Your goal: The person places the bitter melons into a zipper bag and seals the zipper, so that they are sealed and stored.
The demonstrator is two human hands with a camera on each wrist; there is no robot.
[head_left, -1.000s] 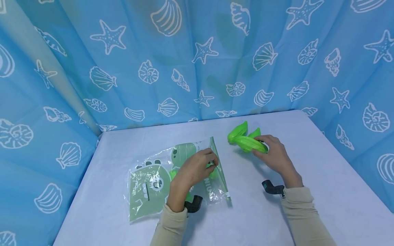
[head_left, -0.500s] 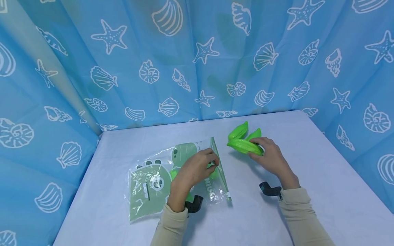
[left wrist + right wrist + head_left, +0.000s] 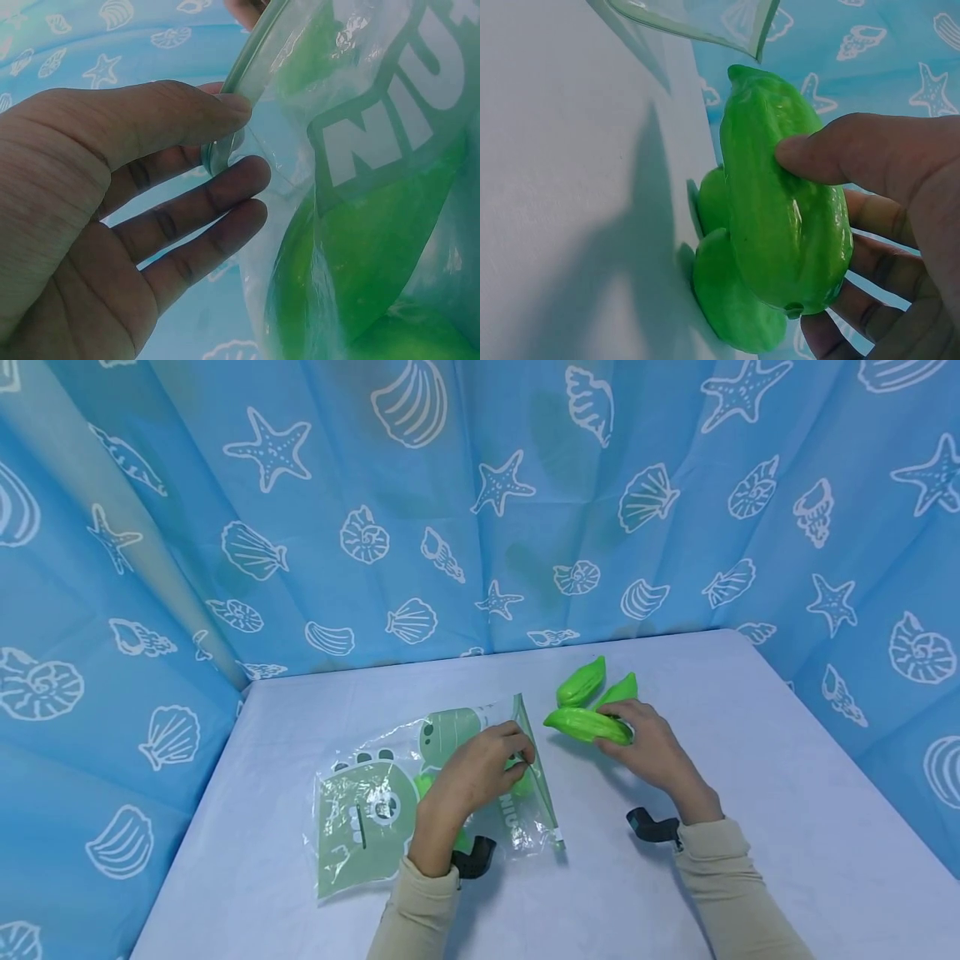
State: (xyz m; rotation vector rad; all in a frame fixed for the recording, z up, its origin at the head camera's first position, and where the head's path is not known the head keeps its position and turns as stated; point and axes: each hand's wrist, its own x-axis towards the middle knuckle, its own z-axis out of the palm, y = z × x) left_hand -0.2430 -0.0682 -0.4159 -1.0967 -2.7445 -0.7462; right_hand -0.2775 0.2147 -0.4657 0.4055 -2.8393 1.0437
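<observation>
In the head view my right hand (image 3: pixel 651 750) holds a bright green, ridged toy fruit (image 3: pixel 577 724) with a pointed tip, which points left toward the bag. The right wrist view has the thumb on one face of this toy fruit (image 3: pixel 784 210) and the other fingers behind it. My left hand (image 3: pixel 480 768) pinches the open edge of a clear zip bag (image 3: pixel 360 852) printed with a green cartoon; thumb and forefinger meet at its rim in the left wrist view. Inside the bag, green toy fruits (image 3: pixel 375 262) show through the plastic.
Two more green toy fruits (image 3: pixel 582 682) lie on the white-covered table (image 3: pixel 600 893), just behind the held one. A blue curtain (image 3: pixel 450 527) with shell and starfish prints surrounds the table at the back and sides. Black camera mounts (image 3: pixel 651 827) sit at both wrists.
My right hand has moved left and slightly nearer with its toy fruit, lifting it off the other two and turning its tip toward the bag. The left hand has stayed at the bag's edge.
</observation>
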